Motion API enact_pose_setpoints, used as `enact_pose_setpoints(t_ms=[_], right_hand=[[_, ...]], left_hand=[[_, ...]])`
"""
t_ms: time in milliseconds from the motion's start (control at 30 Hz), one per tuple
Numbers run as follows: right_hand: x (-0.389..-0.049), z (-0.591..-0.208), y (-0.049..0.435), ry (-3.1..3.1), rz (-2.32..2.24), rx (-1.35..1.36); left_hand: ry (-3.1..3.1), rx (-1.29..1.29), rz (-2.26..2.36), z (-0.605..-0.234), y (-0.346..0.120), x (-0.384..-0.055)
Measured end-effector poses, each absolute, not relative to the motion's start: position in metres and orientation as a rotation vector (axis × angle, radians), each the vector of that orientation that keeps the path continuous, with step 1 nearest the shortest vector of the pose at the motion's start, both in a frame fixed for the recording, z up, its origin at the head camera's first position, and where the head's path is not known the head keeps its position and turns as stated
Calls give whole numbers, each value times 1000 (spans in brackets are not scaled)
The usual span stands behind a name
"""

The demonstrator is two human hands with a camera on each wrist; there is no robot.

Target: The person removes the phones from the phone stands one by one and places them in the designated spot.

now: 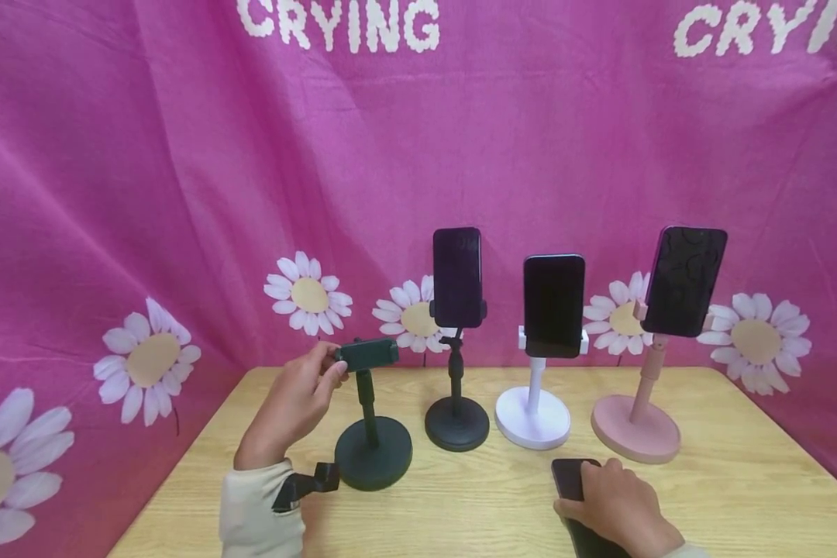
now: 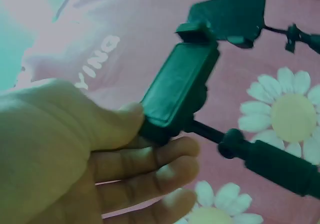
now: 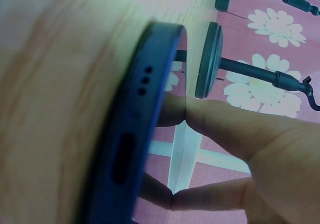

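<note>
My left hand (image 1: 298, 399) pinches one end of the clamp (image 2: 175, 83) on a dark green phone stand (image 1: 374, 453). In the left wrist view the thumb lies against the clamp's end, with the other fingers below it. The clamp holds no phone. At the front right my right hand (image 1: 617, 500) holds a black phone (image 1: 570, 479) that lies on the table. In the right wrist view the lower edge of this phone (image 3: 125, 149), with its port, is close to the camera. The fingertips meet its glossy face; their far sides are hidden.
To the right of the green stand are a black stand (image 1: 456, 426), a white stand (image 1: 533, 426) and a pink stand (image 1: 638, 434), each with an upright phone. They share the light wooden table (image 1: 446, 519). Behind hangs a magenta cloth (image 1: 363, 155) with daisies.
</note>
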State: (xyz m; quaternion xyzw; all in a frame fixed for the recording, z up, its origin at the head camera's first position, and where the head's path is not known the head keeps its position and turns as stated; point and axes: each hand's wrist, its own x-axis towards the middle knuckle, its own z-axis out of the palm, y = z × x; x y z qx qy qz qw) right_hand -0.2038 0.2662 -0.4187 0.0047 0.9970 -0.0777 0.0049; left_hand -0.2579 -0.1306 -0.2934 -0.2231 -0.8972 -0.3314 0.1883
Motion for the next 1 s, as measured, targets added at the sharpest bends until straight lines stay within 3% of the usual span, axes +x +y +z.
enact_pose_setpoints(t_ms=[233,700,1000], right_hand=[[-203,-422,267,3084,-246,52],[-203,-426,267,3047,-262,84],[-206,-421,267,3101,-228,62]], left_hand=[[-2493,-462,-918,-305,-137,-278],[-2461,-449,-840,-306,-150,-330],[-2497,-338,-875,-302,-148,-335]])
